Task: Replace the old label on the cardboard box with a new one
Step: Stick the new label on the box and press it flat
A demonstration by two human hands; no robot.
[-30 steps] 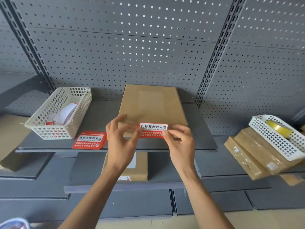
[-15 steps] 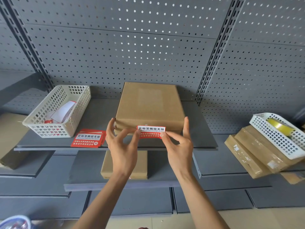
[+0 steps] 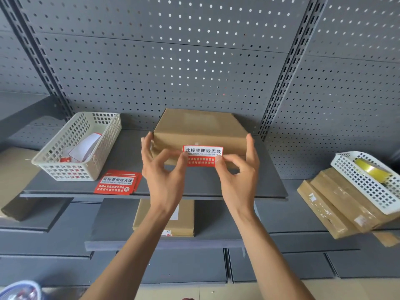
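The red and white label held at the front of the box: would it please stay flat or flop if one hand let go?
The label looks thin, so it would probably droop. The left hand and right hand pinch its ends, keeping it taut. It is likely very light and may cling to the cardboard box.

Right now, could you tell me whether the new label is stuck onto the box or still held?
Still held: both hands pinch the label against the box front edge; adhesion cannot be told.

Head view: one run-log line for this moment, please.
step: placing label | left hand: pinches label's left end | right hand: pinches right end | label: at cardboard box front edge | contact: unclear
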